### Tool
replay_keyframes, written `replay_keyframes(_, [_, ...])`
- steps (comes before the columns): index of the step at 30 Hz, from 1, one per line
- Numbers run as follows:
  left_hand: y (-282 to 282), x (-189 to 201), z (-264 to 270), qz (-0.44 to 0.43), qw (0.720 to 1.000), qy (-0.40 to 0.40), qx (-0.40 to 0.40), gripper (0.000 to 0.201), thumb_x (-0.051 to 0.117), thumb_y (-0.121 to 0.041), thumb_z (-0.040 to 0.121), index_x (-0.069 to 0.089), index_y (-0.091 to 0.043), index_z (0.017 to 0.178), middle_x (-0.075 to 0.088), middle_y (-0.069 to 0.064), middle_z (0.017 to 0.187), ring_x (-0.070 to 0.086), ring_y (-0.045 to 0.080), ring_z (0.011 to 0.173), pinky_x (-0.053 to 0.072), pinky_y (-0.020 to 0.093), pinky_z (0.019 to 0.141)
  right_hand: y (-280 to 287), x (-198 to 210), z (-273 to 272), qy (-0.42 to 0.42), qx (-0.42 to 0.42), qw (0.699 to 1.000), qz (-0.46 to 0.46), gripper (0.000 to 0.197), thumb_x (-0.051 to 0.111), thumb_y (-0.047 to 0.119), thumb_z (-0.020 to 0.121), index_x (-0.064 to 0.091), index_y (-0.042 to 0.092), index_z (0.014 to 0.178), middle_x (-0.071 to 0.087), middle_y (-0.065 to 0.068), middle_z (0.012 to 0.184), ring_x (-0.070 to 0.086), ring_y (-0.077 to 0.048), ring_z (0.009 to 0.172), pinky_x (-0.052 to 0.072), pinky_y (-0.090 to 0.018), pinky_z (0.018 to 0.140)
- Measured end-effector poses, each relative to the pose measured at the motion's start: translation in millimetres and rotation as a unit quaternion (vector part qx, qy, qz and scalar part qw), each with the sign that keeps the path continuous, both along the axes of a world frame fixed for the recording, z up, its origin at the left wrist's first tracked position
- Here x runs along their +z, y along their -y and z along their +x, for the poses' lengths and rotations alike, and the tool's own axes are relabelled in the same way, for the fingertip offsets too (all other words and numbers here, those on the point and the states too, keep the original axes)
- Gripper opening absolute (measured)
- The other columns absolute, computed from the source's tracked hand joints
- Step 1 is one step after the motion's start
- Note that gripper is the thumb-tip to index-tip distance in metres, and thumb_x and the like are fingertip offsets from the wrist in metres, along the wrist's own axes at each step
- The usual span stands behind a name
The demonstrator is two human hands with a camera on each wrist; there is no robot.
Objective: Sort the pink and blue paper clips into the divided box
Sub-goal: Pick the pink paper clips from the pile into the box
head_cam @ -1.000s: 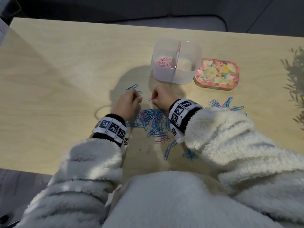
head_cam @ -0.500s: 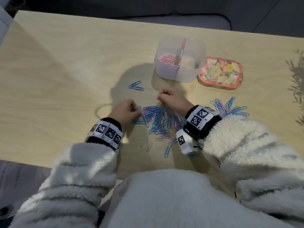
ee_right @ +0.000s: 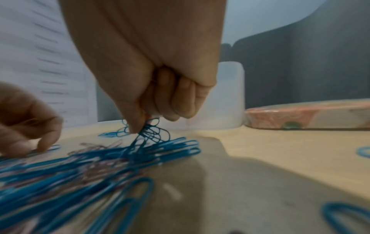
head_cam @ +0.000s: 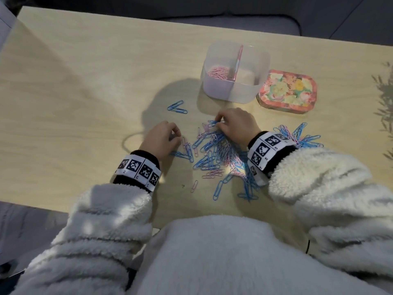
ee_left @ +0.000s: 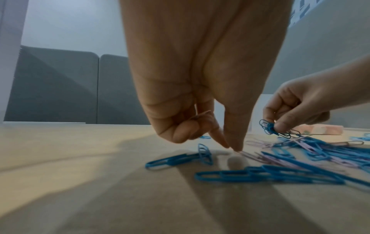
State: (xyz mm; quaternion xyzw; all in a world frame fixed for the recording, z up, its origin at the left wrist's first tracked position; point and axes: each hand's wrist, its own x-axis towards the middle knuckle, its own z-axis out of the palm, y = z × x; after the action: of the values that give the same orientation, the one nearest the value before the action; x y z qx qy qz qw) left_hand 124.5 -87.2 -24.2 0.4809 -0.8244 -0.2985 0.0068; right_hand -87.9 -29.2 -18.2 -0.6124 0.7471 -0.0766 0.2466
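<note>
A mixed pile of pink and blue paper clips (head_cam: 214, 152) lies on the wooden table. My left hand (head_cam: 177, 136) is at the pile's left edge. In the left wrist view its thumb and forefinger (ee_left: 234, 148) pinch the end of a pink clip (ee_left: 250, 156) on the table, and more pink shows inside its curled fingers. My right hand (head_cam: 220, 123) pinches a small bunch of blue clips (ee_right: 153, 131) at the pile's far edge. The clear divided box (head_cam: 234, 91) stands beyond, with pink clips (head_cam: 218, 72) in its left compartment.
A floral lid (head_cam: 287, 91) lies right of the box. A second heap of clips (head_cam: 297, 136) sits by my right wrist. Two blue clips (head_cam: 177, 108) lie apart at the far left. Loose clips (head_cam: 219, 189) are scattered near the table's front edge.
My right forearm has swung to the right off the pile, and that hand now pinches blue clips at its far edge. My left hand stays at the pile's left edge.
</note>
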Motion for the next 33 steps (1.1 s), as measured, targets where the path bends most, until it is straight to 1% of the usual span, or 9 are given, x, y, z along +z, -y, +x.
replay_keyframes(3, [-2.9, 0.0, -2.0, 0.011, 0.999, 0.006, -0.036, 0.017, 0.062, -0.018, 0.084, 0.059, -0.011, 0.099, 0.037, -0.004, 0.078, 0.041, 0.016, 0.076, 0.029, 0.025, 0.069, 0.7, 3.7, -7.3, -0.009, -0.036, 0.999, -0.026, 0.022, 0.055, 0.026, 0.088, 0.062, 0.02, 0.108, 0.067, -0.008, 0.105, 0.059, -0.03, 0.1, 0.039, -0.031, 0.075])
replay_keyframes(6, [-2.3, 3.6, -1.9, 0.023, 0.998, -0.001, -0.064, 0.024, 0.065, -0.015, 0.08, 0.058, -0.013, 0.104, 0.034, -0.008, 0.075, 0.041, 0.015, 0.074, 0.03, 0.026, 0.069, -1.3, 7.6, 9.6, -0.014, 0.035, 0.999, -0.032, 0.027, 0.05, 0.025, 0.091, 0.06, 0.023, 0.116, 0.067, -0.005, 0.106, 0.058, -0.026, 0.104, 0.041, -0.032, 0.079])
replay_keyframes(14, [1.7, 5.6, -5.8, 0.031, 0.994, 0.037, -0.1, 0.021, 0.067, -0.017, 0.08, 0.06, -0.01, 0.098, 0.041, 0.003, 0.089, 0.045, 0.019, 0.081, 0.035, 0.029, 0.075, -3.3, 3.9, 43.7, -0.025, 0.172, 0.985, 0.021, 0.02, 0.056, 0.028, 0.086, 0.064, 0.024, 0.104, 0.066, -0.006, 0.105, 0.058, -0.027, 0.103, 0.038, -0.031, 0.073])
replay_keyframes(18, [3.6, 3.7, -2.7, 0.045, 0.991, 0.054, -0.113, 0.016, 0.066, -0.019, 0.082, 0.06, -0.007, 0.09, 0.042, 0.002, 0.09, 0.049, 0.022, 0.084, 0.037, 0.031, 0.077, -7.5, 5.8, 28.8, -0.051, 0.142, 0.988, 0.015, 0.018, 0.052, 0.023, 0.089, 0.062, 0.016, 0.102, 0.066, -0.007, 0.106, 0.058, -0.028, 0.102, 0.042, -0.034, 0.075])
replay_keyframes(21, [2.0, 2.1, -0.9, 0.058, 0.992, 0.043, -0.103, 0.015, 0.061, -0.019, 0.085, 0.059, -0.005, 0.09, 0.042, 0.003, 0.09, 0.049, 0.023, 0.085, 0.036, 0.029, 0.076, -17.0, 5.3, 10.8, -0.045, 0.093, 0.994, 0.026, 0.015, 0.052, 0.021, 0.087, 0.064, 0.016, 0.095, 0.066, -0.002, 0.102, 0.058, -0.024, 0.099, 0.036, -0.028, 0.071])
replay_keyframes(24, [0.7, 0.5, 0.4, 0.055, 0.997, -0.005, -0.052, 0.014, 0.06, -0.022, 0.086, 0.056, -0.01, 0.081, 0.05, 0.004, 0.084, 0.047, 0.018, 0.076, 0.035, 0.024, 0.068, -19.3, 6.8, 3.9, -0.015, 0.029, 0.999, 0.003, 0.015, 0.054, 0.025, 0.085, 0.065, 0.019, 0.093, 0.066, 0.0, 0.1, 0.059, -0.023, 0.098, 0.032, -0.025, 0.07])
replay_keyframes(27, [2.8, 2.8, 1.1, 0.138, 0.982, -0.115, 0.051, 0.017, 0.063, -0.017, 0.085, 0.054, -0.015, 0.07, 0.059, 0.002, 0.069, 0.056, 0.009, 0.059, 0.045, 0.018, 0.052, -7.0, 7.5, 8.5, 0.002, -0.012, 1.0, -0.012, 0.02, 0.057, 0.028, 0.085, 0.062, 0.021, 0.103, 0.067, -0.001, 0.104, 0.059, -0.025, 0.101, 0.035, -0.028, 0.073])
replay_keyframes(29, [5.9, 5.6, 1.4, 0.177, 0.964, -0.178, 0.089, 0.02, 0.063, -0.013, 0.085, 0.053, -0.018, 0.068, 0.061, 0.0, 0.067, 0.056, -0.001, 0.049, 0.046, 0.014, 0.049, 1.0, 7.3, 13.8, -0.001, 0.025, 1.0, 0.014, 0.027, 0.063, 0.027, 0.081, 0.061, 0.021, 0.108, 0.067, -0.001, 0.106, 0.058, -0.025, 0.104, 0.038, -0.029, 0.074])
replay_keyframes(33, [9.9, 7.9, -1.6, 0.212, 0.942, -0.237, 0.104, 0.011, 0.056, -0.006, 0.088, 0.055, -0.017, 0.087, 0.058, 0.002, 0.069, 0.051, -0.002, 0.044, 0.042, 0.018, 0.053, 6.1, 5.0, 19.8, -0.052, 0.098, 0.994, 0.011, 0.02, 0.062, 0.02, 0.082, 0.066, 0.017, 0.102, 0.058, -0.005, 0.111, 0.057, -0.028, 0.101, 0.039, -0.033, 0.068])
